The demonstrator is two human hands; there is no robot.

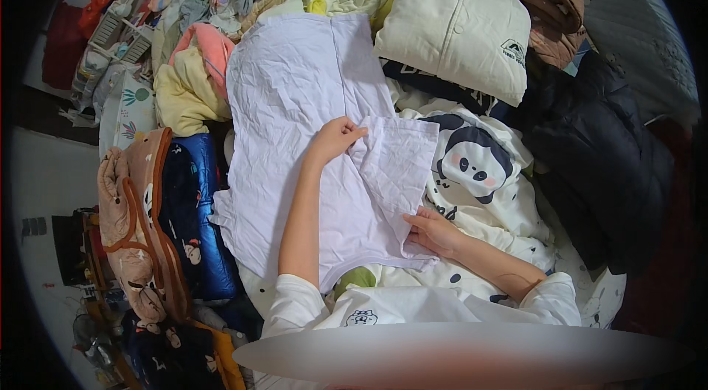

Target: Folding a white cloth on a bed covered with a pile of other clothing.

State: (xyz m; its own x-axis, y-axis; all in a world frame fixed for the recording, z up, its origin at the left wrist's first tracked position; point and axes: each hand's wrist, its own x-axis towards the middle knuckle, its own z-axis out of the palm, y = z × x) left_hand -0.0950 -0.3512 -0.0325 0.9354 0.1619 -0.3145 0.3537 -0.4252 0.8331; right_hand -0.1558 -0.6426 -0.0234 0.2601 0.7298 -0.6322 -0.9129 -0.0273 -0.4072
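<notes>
A wrinkled pale lavender shirt (282, 91) lies spread before me, its neckline edge towards my body. One side of it is folded inward, with the sleeve (401, 152) lying across the body of the shirt. My left hand (337, 140) pinches the sleeve's fabric near its upper inner corner. At the lower edge of that folded part, my right hand (434, 230) grips the cloth between thumb and fingers. Under the shirt's right side is a white garment with a panda print (478, 160).
A folded cream button-front top (453, 30) rests on dark clothing at the upper right. A black puffer jacket (597, 163) lies far right. To the left are a brown fleece garment (135, 213), a blue shiny padded item (204, 218) and a yellow garment (191, 91). White plastic baskets (113, 30) stand upper left.
</notes>
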